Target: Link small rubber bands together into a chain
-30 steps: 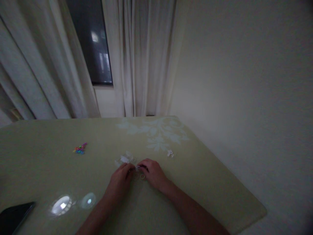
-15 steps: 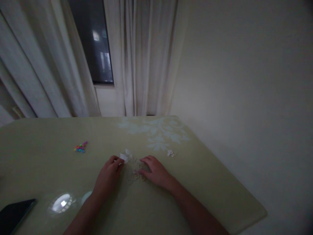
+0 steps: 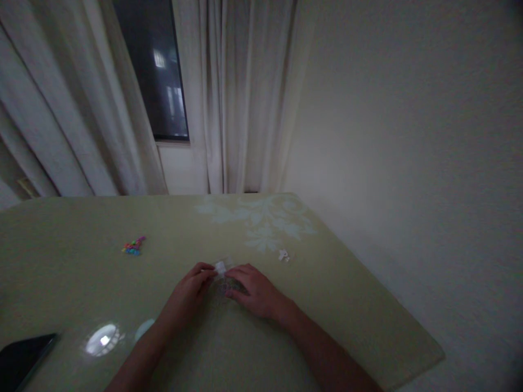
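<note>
My left hand (image 3: 190,288) is closed, its fingertips pinching the near-left edge of a small clear plastic bag (image 3: 221,267) with a white patch on it. Close beside it, my right hand (image 3: 255,291) is curved over the table, index finger at the bag's right side and thumb apart below. Small, pale ring-like bits lie between the two hands, but they are blurred and partly covered by my right fingers. Whether the fingers touch any of them I cannot make out.
A little pile of colourful small pieces (image 3: 133,247) lies to the left. Several small white pieces (image 3: 284,255) are right of my hands. A dark flat device (image 3: 24,356) rests at the lower left of the table (image 3: 229,354). A wall bounds the right side.
My left hand has moved right with the plastic bag, closer to my right hand. My right hand has shifted slightly left, and the ring-like bits are now less visible.
</note>
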### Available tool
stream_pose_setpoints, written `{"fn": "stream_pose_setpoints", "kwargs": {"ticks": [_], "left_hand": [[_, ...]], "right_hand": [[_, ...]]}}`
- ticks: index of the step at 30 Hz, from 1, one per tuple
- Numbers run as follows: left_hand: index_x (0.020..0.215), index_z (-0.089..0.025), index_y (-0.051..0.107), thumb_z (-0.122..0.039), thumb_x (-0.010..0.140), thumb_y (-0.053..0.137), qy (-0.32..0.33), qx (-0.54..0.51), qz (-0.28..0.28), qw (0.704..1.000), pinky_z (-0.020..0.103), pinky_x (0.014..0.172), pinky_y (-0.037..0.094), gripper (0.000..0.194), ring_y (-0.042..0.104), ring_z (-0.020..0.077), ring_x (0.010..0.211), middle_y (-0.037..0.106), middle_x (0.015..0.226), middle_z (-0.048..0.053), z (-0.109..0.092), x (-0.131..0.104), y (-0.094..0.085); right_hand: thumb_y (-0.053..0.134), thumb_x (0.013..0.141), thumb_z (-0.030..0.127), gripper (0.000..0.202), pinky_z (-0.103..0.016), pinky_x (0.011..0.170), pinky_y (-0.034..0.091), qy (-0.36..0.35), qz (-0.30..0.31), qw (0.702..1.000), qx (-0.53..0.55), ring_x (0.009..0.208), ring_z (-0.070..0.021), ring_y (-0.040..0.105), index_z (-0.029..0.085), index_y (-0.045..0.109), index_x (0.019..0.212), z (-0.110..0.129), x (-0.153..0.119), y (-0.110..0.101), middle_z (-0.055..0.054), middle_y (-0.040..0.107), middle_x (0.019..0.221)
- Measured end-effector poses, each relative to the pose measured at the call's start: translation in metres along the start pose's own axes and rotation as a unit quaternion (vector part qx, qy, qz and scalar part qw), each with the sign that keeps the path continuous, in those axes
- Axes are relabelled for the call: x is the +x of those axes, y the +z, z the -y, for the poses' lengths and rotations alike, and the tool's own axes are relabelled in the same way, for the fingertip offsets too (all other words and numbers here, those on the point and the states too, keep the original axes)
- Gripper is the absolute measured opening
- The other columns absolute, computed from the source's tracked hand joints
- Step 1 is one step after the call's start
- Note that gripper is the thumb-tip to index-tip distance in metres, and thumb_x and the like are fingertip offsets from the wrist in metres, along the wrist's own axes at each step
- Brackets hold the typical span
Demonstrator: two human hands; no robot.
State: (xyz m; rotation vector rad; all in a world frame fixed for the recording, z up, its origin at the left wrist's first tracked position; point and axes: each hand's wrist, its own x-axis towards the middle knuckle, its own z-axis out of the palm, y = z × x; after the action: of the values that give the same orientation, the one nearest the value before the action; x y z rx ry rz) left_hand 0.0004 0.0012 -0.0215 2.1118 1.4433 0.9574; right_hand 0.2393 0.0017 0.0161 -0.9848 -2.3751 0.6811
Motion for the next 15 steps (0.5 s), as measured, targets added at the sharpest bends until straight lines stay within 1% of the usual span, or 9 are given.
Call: {"fn": "stream_pose_setpoints", "kwargs": {"ticks": [2, 3, 5, 7, 9, 11, 13, 15], "left_hand": [[0.103, -0.022, 0.074, -0.032, 0.094, 0.048, -0.013, 0.003, 0.014, 1.000, 0.032, 0.075, 0.057, 0.029, 0.071, 0.0193, 0.078, 0.071, 0.111, 0.009, -0.005, -0.001, -0.008], [0.102, -0.022, 0.074, -0.034, 0.094, 0.050, -0.025, 0.010, 0.025, 0.999, 0.031, 0.070, 0.055, 0.028, 0.069, 0.0187, 0.073, 0.072, 0.105, 0.008, -0.007, -0.003, -0.012], [0.098, -0.022, 0.073, -0.038, 0.093, 0.055, -0.054, 0.025, 0.064, 0.996, 0.031, 0.069, 0.054, 0.025, 0.069, 0.0198, 0.072, 0.073, 0.093, 0.006, -0.011, -0.006, -0.018], [0.097, -0.022, 0.074, -0.036, 0.089, 0.061, -0.084, 0.040, 0.102, 0.990, 0.031, 0.071, 0.053, 0.021, 0.071, 0.0210, 0.076, 0.073, 0.092, 0.006, -0.014, -0.010, -0.020], [0.101, -0.021, 0.075, -0.033, 0.084, 0.066, -0.096, 0.051, 0.117, 0.987, 0.031, 0.073, 0.052, 0.022, 0.071, 0.0213, 0.080, 0.073, 0.100, 0.007, -0.016, -0.013, -0.016], [0.103, -0.022, 0.076, -0.030, 0.082, 0.069, -0.083, 0.050, 0.122, 0.988, 0.030, 0.075, 0.051, 0.024, 0.071, 0.0219, 0.084, 0.071, 0.105, 0.008, -0.020, -0.014, -0.008], [0.103, -0.022, 0.076, -0.029, 0.082, 0.069, -0.064, 0.038, 0.125, 0.989, 0.030, 0.078, 0.051, 0.023, 0.070, 0.0233, 0.090, 0.071, 0.107, 0.009, -0.024, -0.013, 0.001], [0.101, -0.022, 0.075, -0.030, 0.086, 0.066, -0.056, 0.024, 0.117, 0.991, 0.031, 0.080, 0.050, 0.020, 0.069, 0.0243, 0.092, 0.070, 0.106, 0.009, -0.027, -0.012, 0.009]], "right_hand": [[0.077, 0.092, 0.047, 0.053, -0.038, 0.111, 0.043, 0.040, -0.021, 0.999, -0.014, 0.125, -0.0262, 0.058, 0.019, 0.065, 0.135, -0.002, -0.003, -0.010, -0.012, 0.067, 0.132], [0.082, 0.086, 0.048, 0.059, -0.039, 0.110, 0.043, 0.062, -0.022, 0.998, -0.025, 0.125, -0.0277, 0.057, 0.018, 0.065, 0.134, -0.004, -0.004, -0.013, -0.013, 0.066, 0.131], [0.090, 0.076, 0.048, 0.071, -0.041, 0.109, 0.045, 0.096, 0.001, 0.994, -0.043, 0.124, -0.0298, 0.057, 0.017, 0.065, 0.134, -0.007, -0.006, -0.015, -0.014, 0.063, 0.130], [0.093, 0.073, 0.044, 0.071, -0.040, 0.105, 0.047, 0.109, 0.026, 0.993, -0.045, 0.120, -0.0294, 0.058, 0.016, 0.065, 0.132, -0.009, -0.007, -0.012, -0.013, 0.062, 0.127], [0.091, 0.077, 0.039, 0.062, -0.035, 0.100, 0.049, 0.105, 0.038, 0.993, -0.034, 0.113, -0.0266, 0.060, 0.017, 0.067, 0.129, -0.008, -0.006, -0.006, -0.011, 0.062, 0.123], [0.085, 0.085, 0.033, 0.046, -0.032, 0.096, 0.050, 0.097, 0.041, 0.994, -0.024, 0.108, -0.0238, 0.062, 0.019, 0.069, 0.126, -0.005, -0.004, 0.000, -0.009, 0.062, 0.119], [0.078, 0.092, 0.027, 0.030, -0.030, 0.093, 0.050, 0.090, 0.043, 0.995, -0.024, 0.104, -0.0223, 0.064, 0.020, 0.071, 0.120, -0.003, -0.003, 0.005, -0.007, 0.064, 0.114], [0.072, 0.096, 0.023, 0.021, -0.030, 0.092, 0.050, 0.083, 0.042, 0.995, -0.032, 0.102, -0.0219, 0.064, 0.020, 0.072, 0.116, -0.001, -0.001, 0.009, -0.007, 0.064, 0.111]]}}
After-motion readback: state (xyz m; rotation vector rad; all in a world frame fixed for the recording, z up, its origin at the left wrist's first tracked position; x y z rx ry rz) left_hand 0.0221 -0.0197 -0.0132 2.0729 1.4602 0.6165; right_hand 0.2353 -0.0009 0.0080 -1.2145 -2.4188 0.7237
